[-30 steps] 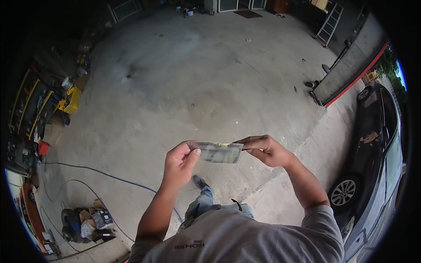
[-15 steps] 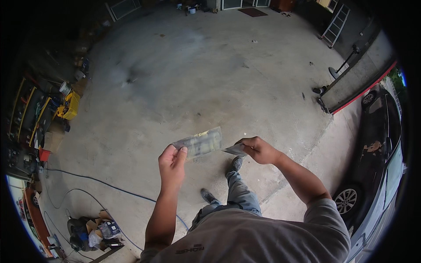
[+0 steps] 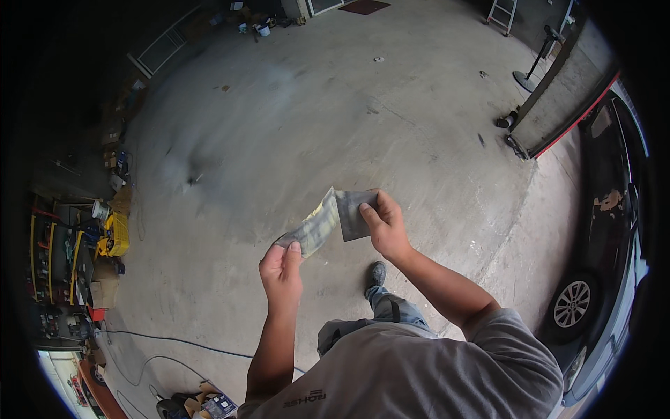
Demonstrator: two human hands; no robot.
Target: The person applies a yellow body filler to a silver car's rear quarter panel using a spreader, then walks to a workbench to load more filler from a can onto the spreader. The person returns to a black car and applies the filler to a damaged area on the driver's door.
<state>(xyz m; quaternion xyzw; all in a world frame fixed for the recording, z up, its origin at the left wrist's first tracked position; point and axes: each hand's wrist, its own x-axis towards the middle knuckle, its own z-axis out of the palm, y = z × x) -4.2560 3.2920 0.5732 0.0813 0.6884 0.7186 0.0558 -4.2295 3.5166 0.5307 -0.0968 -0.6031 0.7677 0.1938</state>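
A strip of used sandpaper (image 3: 312, 227), grey with pale yellow smears, is pinched at its lower left end between the thumb and fingers of my left hand (image 3: 283, 269). It bends upward toward the middle. My right hand (image 3: 388, 227) grips a darker grey piece of sandpaper (image 3: 351, 218), thumb on its face and fingers behind. The two pieces meet near their upper edges; whether they are joined there I cannot tell. Both hands are held out in front of my body, above the concrete floor (image 3: 237, 230).
A dark car (image 3: 604, 202) with a patchy side stands at the right, beside a concrete pillar (image 3: 569, 91). Shelving with a yellow crate (image 3: 118, 235) lines the left. A hose (image 3: 188, 342) crosses the floor near boxes (image 3: 209, 401). A ladder (image 3: 502, 15) stands far right.
My right hand has turned and moved slightly left and up, so its sandpaper now shows its flat face. The left piece has tilted more steeply. The view has shifted and a foot has gone out of sight.
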